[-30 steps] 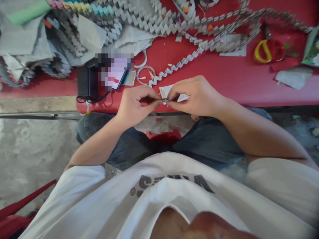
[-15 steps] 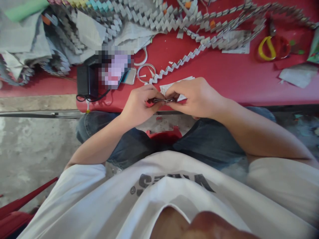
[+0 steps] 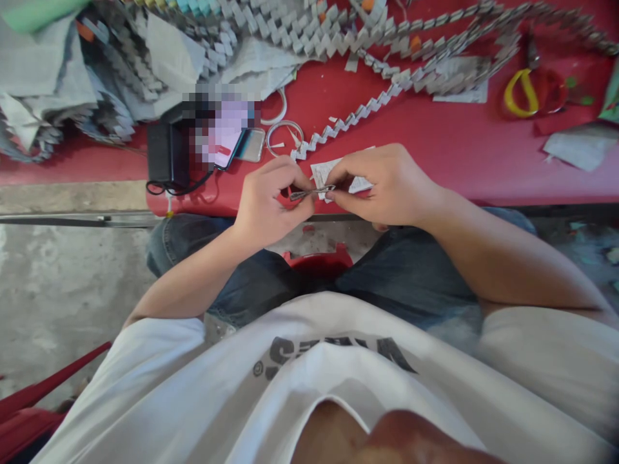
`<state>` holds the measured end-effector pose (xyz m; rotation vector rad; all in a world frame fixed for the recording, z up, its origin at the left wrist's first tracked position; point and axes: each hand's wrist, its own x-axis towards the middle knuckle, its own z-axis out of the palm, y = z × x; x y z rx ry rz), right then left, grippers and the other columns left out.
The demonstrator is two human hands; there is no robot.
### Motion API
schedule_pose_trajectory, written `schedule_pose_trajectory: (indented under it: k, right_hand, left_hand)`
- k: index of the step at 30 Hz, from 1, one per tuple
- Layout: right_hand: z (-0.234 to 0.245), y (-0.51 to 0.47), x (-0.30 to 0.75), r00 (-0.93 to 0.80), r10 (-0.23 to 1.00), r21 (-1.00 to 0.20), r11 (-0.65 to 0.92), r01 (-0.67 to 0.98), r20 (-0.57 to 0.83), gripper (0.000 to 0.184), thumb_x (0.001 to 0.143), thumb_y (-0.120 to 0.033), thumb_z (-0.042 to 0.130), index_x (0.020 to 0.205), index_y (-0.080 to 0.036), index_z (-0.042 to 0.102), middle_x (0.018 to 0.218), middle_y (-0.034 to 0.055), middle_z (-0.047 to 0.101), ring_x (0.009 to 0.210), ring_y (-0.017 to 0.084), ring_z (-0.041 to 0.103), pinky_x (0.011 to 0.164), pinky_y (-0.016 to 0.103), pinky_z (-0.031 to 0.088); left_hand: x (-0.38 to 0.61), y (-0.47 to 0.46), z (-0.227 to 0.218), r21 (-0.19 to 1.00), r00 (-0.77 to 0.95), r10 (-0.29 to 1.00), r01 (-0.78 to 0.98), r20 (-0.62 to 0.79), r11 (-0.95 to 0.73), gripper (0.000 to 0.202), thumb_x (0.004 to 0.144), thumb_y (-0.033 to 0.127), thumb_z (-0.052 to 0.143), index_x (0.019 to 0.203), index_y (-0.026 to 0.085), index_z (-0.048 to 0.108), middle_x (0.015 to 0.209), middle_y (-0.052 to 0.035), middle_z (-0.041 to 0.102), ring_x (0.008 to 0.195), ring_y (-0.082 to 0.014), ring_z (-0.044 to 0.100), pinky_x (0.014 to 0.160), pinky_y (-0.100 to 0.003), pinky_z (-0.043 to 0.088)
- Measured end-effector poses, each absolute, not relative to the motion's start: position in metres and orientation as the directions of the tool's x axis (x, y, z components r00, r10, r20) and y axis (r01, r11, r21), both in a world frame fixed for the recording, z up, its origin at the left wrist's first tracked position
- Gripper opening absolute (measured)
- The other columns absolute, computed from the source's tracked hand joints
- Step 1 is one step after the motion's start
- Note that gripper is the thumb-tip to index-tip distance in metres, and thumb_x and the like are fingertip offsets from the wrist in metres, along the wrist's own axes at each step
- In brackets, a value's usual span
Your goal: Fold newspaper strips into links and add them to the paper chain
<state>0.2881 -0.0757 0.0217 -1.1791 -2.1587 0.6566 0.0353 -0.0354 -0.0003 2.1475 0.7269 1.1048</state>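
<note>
Between my two hands is a narrow folded paper strip [image 3: 312, 191], held edge-on above the table's front edge. My left hand [image 3: 273, 196] pinches its left part with thumb and forefinger. The fingertips of my right hand [image 3: 382, 183] pinch its right end. Behind the strip, a printed paper slip [image 3: 320, 173] lies flat on the red table, partly covered by my right hand. Just beyond sits a zigzag chain of folded paper [image 3: 355, 119], its near end close to two silvery rings [image 3: 285, 138].
A phone [image 3: 227, 132], partly blurred out, and a black power adapter [image 3: 167, 154] with a cable lie left on the red table [image 3: 459, 151]. Yellow-handled scissors [image 3: 521, 93] rest at the right. Woven paper chains [image 3: 290, 29] and paper sheets [image 3: 36, 58] cover the back.
The folded strip has turned slightly and shows more of its length between my fingers. My right hand has shifted up a little, and more of the printed slip shows behind.
</note>
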Motion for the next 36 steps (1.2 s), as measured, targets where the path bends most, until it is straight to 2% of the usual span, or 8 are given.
schedule_pose_trajectory:
  k: [6,10,16,20,24,27,31,36]
  right_hand:
    - [0.022,-0.076,0.289,-0.445,0.864,-0.637,0.483,0.601,0.235,0.013,0.105,-0.033,0.069,0.101,-0.027,0.08,0.09,0.0016,0.084,0.079,0.022,0.074,0.075,0.037,0.05]
    - [0.02,-0.075,0.29,-0.458,0.864,-0.612,0.482,0.627,0.211,0.014,0.104,-0.032,0.067,0.101,-0.028,0.08,0.091,0.0019,0.084,0.078,0.023,0.072,0.076,0.039,0.048]
    - [0.016,-0.078,0.288,-0.455,0.835,-0.536,0.549,0.641,0.31,0.019,0.105,-0.034,0.064,0.101,-0.026,0.081,0.088,0.0044,0.082,0.077,0.026,0.071,0.074,0.041,0.042]
    - [0.016,-0.079,0.278,-0.403,0.881,-0.661,0.457,0.595,0.246,0.018,0.107,-0.039,0.066,0.104,-0.027,0.08,0.095,0.0033,0.083,0.085,0.025,0.074,0.081,0.039,0.051]
    - [0.013,-0.079,0.268,-0.319,0.919,-0.773,0.374,0.512,0.233,0.018,0.105,-0.043,0.073,0.104,-0.025,0.078,0.094,0.0039,0.082,0.082,0.023,0.073,0.079,0.038,0.055]
    - [0.009,-0.079,0.265,-0.284,0.931,-0.801,0.347,0.487,0.23,0.028,0.103,-0.051,0.077,0.108,-0.023,0.077,0.095,0.0053,0.082,0.081,0.023,0.073,0.078,0.037,0.056]
    - [0.004,-0.083,0.265,-0.291,0.911,-0.746,0.407,0.528,0.291,0.028,0.105,-0.05,0.073,0.105,-0.022,0.078,0.092,0.0055,0.081,0.079,0.022,0.071,0.08,0.038,0.055]
    - [0.004,-0.085,0.267,-0.287,0.909,-0.695,0.416,0.587,0.302,0.025,0.111,-0.044,0.065,0.103,-0.025,0.08,0.093,0.0057,0.082,0.082,0.024,0.074,0.08,0.039,0.053]
  left_hand:
    - [0.036,-0.036,-0.001,0.734,0.493,0.706,0.182,0.508,-0.655,0.012,0.088,0.017,0.081,0.083,0.022,0.072,0.081,0.0005,0.071,0.074,-0.0114,0.064,0.066,-0.03,0.05]
    - [0.035,-0.038,0.002,0.766,0.516,0.737,0.218,0.436,-0.605,0.011,0.09,0.023,0.082,0.082,0.023,0.073,0.082,-0.0014,0.072,0.074,-0.0133,0.064,0.067,-0.033,0.051]
    - [0.034,-0.037,0.005,0.782,0.548,0.752,0.256,0.366,-0.568,0.014,0.091,0.031,0.08,0.082,0.024,0.073,0.083,-0.003,0.074,0.078,-0.016,0.066,0.071,-0.036,0.054]
    - [0.035,-0.035,0.003,0.825,0.6,0.759,0.275,0.254,-0.493,0.021,0.092,0.038,0.085,0.083,0.023,0.075,0.085,-0.0027,0.074,0.074,-0.0135,0.065,0.066,-0.033,0.052]
    - [0.038,-0.035,0.001,0.93,0.62,0.778,0.218,0.1,-0.294,0.035,0.093,0.051,0.089,0.084,0.022,0.071,0.073,0.0008,0.069,0.065,-0.0117,0.065,0.058,-0.03,0.053]
    - [0.043,-0.036,0.0,0.959,0.522,0.844,0.156,0.124,-0.237,0.043,0.096,0.061,0.086,0.087,0.023,0.068,0.077,0.0003,0.072,0.07,-0.0137,0.072,0.063,-0.031,0.062]
    - [0.047,-0.038,-0.005,0.957,0.398,0.904,0.162,0.159,-0.24,0.045,0.1,0.067,0.079,0.093,0.024,0.068,0.081,-0.0003,0.074,0.072,-0.0146,0.076,0.065,-0.033,0.067]
    - [0.045,-0.044,-0.007,0.938,0.395,0.894,0.171,0.214,-0.3,0.033,0.103,0.056,0.075,0.094,0.025,0.067,0.083,-0.0015,0.073,0.071,-0.0143,0.074,0.065,-0.034,0.066]
